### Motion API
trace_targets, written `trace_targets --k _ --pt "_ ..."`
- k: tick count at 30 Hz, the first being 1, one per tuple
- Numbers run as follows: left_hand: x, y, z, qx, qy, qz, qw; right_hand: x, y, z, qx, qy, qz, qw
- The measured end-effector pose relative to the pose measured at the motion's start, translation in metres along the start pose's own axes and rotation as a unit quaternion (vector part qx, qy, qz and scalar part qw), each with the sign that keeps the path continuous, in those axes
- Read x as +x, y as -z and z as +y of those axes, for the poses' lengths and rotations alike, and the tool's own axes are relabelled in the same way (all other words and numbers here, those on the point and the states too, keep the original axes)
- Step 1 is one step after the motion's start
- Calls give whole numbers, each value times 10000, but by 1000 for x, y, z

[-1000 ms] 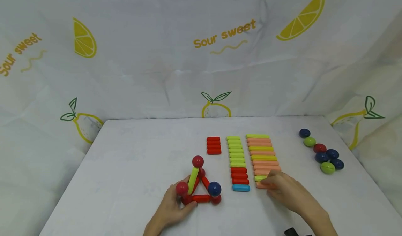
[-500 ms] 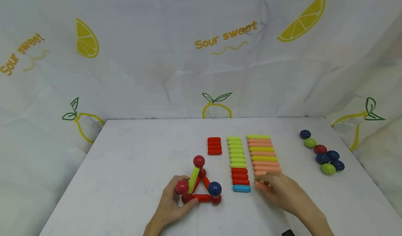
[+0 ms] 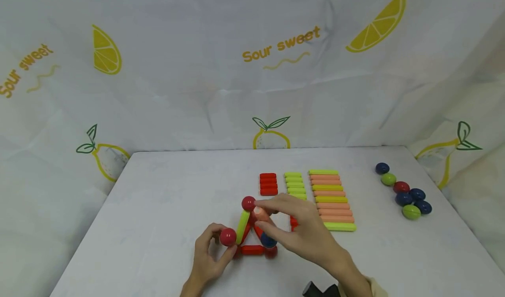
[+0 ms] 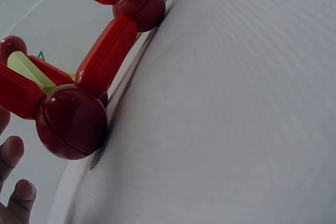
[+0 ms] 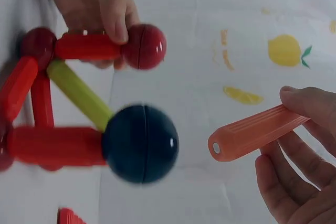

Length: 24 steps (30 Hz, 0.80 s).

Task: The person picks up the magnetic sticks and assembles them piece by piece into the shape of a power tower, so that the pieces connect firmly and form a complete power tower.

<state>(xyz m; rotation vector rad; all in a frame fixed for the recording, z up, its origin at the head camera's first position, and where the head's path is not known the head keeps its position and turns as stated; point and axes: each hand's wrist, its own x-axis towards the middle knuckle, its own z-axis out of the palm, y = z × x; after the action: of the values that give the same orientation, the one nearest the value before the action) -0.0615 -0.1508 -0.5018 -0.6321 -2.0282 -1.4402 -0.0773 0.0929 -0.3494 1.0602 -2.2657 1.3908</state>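
Note:
A ball-and-rod magnetic frame [image 3: 252, 250] stands on the table with red rods and red balls forming its triangular base. Its upper balls are two red ones and a blue ball [image 5: 140, 144]; a yellow-green rod [image 3: 242, 227] slants through it. My left hand [image 3: 209, 253] pinches the frame's upright red rod [image 5: 89, 47] just below the front-left upper red ball [image 3: 228, 237]. My right hand [image 3: 304, 227] pinches an orange rod [image 5: 257, 132] between thumb and fingers, above the frame's right side. In the right wrist view the rod's free end points towards the blue ball, apart from it.
Right of the frame lies a column of orange and yellow rods [image 3: 330, 199]. Short yellow-green rods [image 3: 293, 184] are partly hidden by the right hand. Short red rods [image 3: 268, 184] lie behind. Several loose balls [image 3: 403, 198] sit far right. A black object [image 3: 321, 290] shows at the bottom edge.
My right hand has taken the orange rod from the near end of the column and carried it left over the frame. The left hand's grip has shifted up from the base ball.

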Motion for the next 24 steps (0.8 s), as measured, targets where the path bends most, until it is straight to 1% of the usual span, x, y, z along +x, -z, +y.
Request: trace_targets --k 2,3,6,8,12,14,17,19,24 --pt "0 0 -1 -75 -212 93 9997 7 -14 -1 282 143 -111 9994" --pt "1 -1 -2 -114 -319 123 9994 9 -19 -1 341 201 -177 9991" --pt "1 -2 -2 -164 -492 157 9985 11 -33 2 390 77 -421 9983" --pt "1 -2 -3 -163 -543 157 9983 9 -38 6 343 -61 -566 9978" --pt "0 -2 -3 -140 -487 139 9986 3 -42 12 229 -331 -818 9958" --pt "-1 -2 -3 -137 -439 137 9988 1 -43 14 160 -504 -1010 9935" --pt "-2 -1 -4 -132 -400 141 9990 -2 -44 17 73 -766 -1361 9877" --pt "-2 -1 -4 -138 -458 145 9987 -3 -45 19 59 -920 -1557 9835" --pt "-2 0 -5 -135 -503 143 9985 -5 -48 22 73 -1154 -1851 9759"
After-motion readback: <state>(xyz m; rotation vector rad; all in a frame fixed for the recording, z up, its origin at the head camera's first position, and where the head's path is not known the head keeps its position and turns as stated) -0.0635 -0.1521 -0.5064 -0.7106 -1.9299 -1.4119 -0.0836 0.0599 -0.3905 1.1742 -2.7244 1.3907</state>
